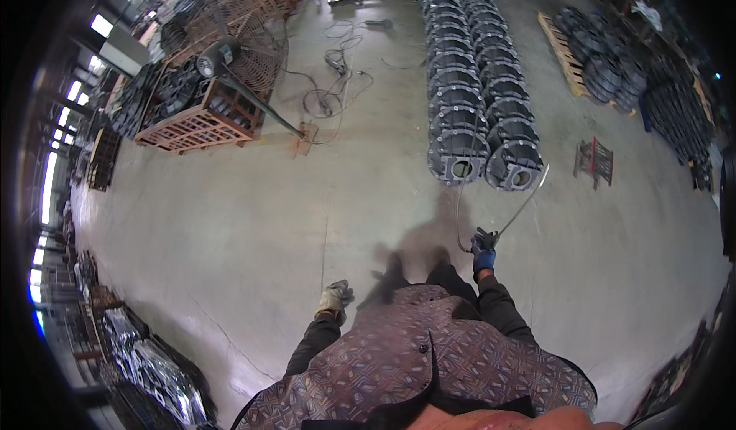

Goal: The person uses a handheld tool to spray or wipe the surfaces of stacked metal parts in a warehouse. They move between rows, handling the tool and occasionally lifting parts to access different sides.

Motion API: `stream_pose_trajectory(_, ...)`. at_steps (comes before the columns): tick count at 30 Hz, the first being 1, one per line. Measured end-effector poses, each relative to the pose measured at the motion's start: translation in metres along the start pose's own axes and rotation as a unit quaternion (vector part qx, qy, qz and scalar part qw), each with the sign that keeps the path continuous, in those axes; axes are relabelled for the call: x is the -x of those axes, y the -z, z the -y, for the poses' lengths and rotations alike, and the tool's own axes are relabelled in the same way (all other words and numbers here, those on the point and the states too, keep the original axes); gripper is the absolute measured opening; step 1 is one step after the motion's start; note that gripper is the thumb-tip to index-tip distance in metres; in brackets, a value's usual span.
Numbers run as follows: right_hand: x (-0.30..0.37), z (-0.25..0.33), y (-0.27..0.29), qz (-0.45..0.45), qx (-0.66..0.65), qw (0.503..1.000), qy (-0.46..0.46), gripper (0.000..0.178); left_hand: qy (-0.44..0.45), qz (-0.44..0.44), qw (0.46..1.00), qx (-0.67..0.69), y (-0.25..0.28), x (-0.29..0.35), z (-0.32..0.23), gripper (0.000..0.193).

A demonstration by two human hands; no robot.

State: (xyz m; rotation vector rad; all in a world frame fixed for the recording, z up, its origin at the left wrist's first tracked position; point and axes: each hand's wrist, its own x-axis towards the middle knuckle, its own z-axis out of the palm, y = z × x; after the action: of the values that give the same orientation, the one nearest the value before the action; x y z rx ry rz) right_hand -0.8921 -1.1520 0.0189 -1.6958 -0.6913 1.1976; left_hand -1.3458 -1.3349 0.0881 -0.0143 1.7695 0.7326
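Observation:
My right hand (484, 255), in a blue and black glove, is closed round the dark handle of a blow gun. Its long thin pale nozzle (525, 204) slants up and away to the right. A thin hose (459, 219) loops from that hand toward the castings. My left hand (335, 298), in a whitish work glove, hangs at my left side with its fingers curled and nothing visible in it. Ahead, two long rows of dark round metal housings (458, 148) stand on the floor; the nearest ends show round openings. Neither hand touches them.
A pedestal fan (245, 54) stands at the far left beside a reddish crate (201, 127) of dark parts. Cables (330, 85) lie tangled on the floor. On the right are a small metal stand (594, 161) and a wooden pallet (563, 56) of castings. Wrapped parts (157, 372) are stacked at near left.

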Motion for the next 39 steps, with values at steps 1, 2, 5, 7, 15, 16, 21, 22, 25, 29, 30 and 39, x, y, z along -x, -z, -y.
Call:
stream_pose_trajectory(1,-0.011,-0.002,0.005,0.005,0.014,1.000,-0.010,0.026,-0.004,-0.010,1.000,0.009,-0.007,0.001,0.003,0.034)
stream_pose_trajectory(2,-0.021,-0.002,0.012,0.006,0.029,0.999,-0.020,0.026,-0.007,-0.016,1.000,0.015,-0.015,0.000,0.006,0.038)
stream_pose_trajectory(5,-0.047,-0.003,0.034,0.009,0.003,1.000,-0.025,0.026,-0.001,-0.016,1.000,0.015,-0.038,-0.003,0.012,0.044)
stream_pose_trajectory(7,-0.062,-0.001,0.053,0.008,-0.008,0.999,-0.036,0.028,0.001,-0.016,1.000,0.015,-0.056,-0.003,0.014,0.046)
stream_pose_trajectory(15,-0.110,0.083,0.127,0.001,-0.341,0.931,-0.132,0.023,-0.023,0.016,0.997,-0.078,-0.136,0.025,-0.024,0.034)
stream_pose_trajectory(16,-0.114,0.104,0.141,-0.015,-0.349,0.931,-0.110,0.022,-0.031,0.036,0.994,-0.095,-0.146,0.025,-0.032,0.034)
stream_pose_trajectory(21,-0.135,0.214,0.246,-0.113,-0.472,0.871,0.076,0.023,-0.038,0.081,0.986,-0.142,-0.194,0.003,-0.072,0.040)
stream_pose_trajectory(22,-0.135,0.231,0.276,-0.147,-0.465,0.865,0.122,0.027,-0.025,0.083,0.985,-0.151,-0.208,-0.004,-0.083,0.038)
stream_pose_trajectory(25,-0.139,0.267,0.362,-0.232,-0.498,0.802,0.234,0.033,-0.025,0.097,0.983,-0.156,-0.257,-0.024,-0.115,0.035)
stream_pose_trajectory(29,-0.121,0.292,0.460,-0.382,-0.482,0.721,0.318,0.033,-0.060,0.133,0.982,-0.119,-0.340,-0.044,-0.159,0.026)
stream_pose_trajectory(30,-0.114,0.295,0.474,-0.422,-0.472,0.702,0.325,0.032,-0.062,0.144,0.980,-0.124,-0.361,-0.048,-0.168,0.025)
stream_pose_trajectory(39,-0.124,0.295,0.512,-0.566,-0.338,0.716,0.230,0.039,-0.087,0.265,0.928,-0.248,-0.535,-0.062,-0.262,0.033)
